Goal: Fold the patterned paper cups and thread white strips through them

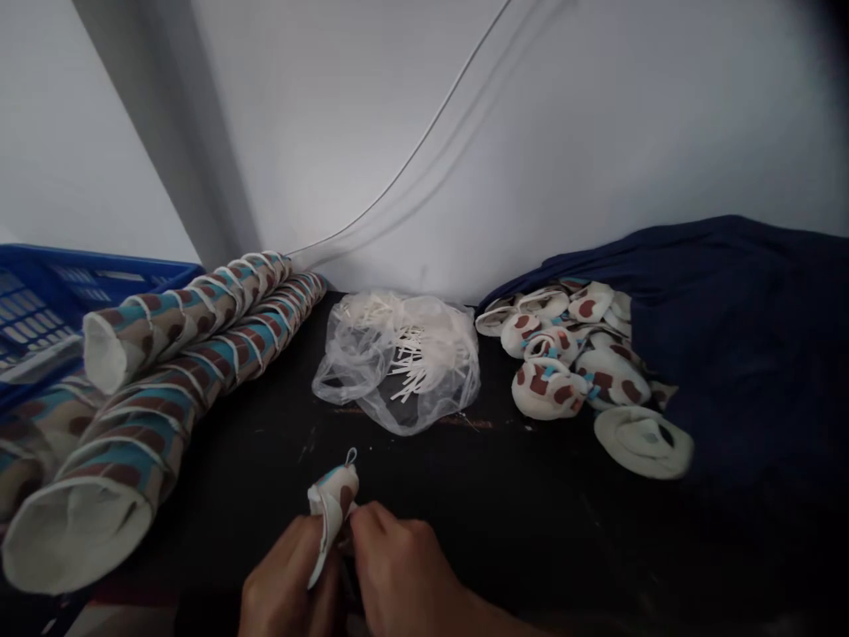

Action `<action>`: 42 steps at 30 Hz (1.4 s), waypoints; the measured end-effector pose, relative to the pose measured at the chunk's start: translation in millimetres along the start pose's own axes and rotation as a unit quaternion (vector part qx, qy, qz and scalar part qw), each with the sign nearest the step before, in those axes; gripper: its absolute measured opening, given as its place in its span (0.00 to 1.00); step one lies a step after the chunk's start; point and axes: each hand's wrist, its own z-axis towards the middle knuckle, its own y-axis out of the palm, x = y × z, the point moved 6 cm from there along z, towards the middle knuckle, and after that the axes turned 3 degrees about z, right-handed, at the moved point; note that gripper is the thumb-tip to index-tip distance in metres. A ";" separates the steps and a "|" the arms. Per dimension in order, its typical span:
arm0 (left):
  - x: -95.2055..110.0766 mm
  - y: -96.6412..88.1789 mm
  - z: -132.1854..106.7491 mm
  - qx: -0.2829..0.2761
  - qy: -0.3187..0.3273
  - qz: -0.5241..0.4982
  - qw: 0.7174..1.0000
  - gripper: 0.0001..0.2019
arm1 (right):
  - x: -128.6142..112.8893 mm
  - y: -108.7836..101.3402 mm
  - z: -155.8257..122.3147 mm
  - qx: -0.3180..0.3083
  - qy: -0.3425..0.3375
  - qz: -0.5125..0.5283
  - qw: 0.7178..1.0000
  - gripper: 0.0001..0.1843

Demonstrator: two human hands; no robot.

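Close in front of me, both hands are at a small cream fabric piece (340,488) with brown and blue patches and a thin loop at its tip. My left hand (285,571) is closed around its left side, where a pale edge flap hangs over the fingers. From the right, my right hand (401,562) pinches its lower edge; the fingertips are partly hidden. Beyond the hands lies a clear plastic bag (424,411) with many thin white strips (412,358) in it.
Long stacks of nested patterned fabric cones (142,425) lie on the left, beside a blue plastic crate (40,310). Rolled spotted fabric pieces (547,387) are heaped at right against dark blue cloth (743,354). A white cable (411,157) runs along the wall behind the black table (517,522).
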 end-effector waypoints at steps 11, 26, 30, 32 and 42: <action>-22.7 -13.5 14.7 0.049 -0.236 -0.132 0.961 0.14 | 4.6 -3.8 15.1 0.055 0.028 0.142 0.988 0.08; -10.7 -7.3 5.4 0.059 -0.084 -0.036 0.994 0.14 | -1.4 12.0 14.7 0.052 -0.002 0.055 0.997 0.08; -27.4 -1.9 8.1 0.052 -0.236 -0.130 0.962 0.14 | -10.5 7.3 19.0 0.001 0.005 -0.089 0.996 0.12; -46.0 0.4 6.9 0.060 -0.376 -0.226 0.897 0.20 | -9.3 -8.1 19.2 -0.026 0.035 -0.082 0.996 0.10; -29.5 43.3 0.4 -0.024 -0.511 -0.563 0.649 0.24 | 44.3 -21.4 20.9 0.009 0.109 0.276 0.955 0.12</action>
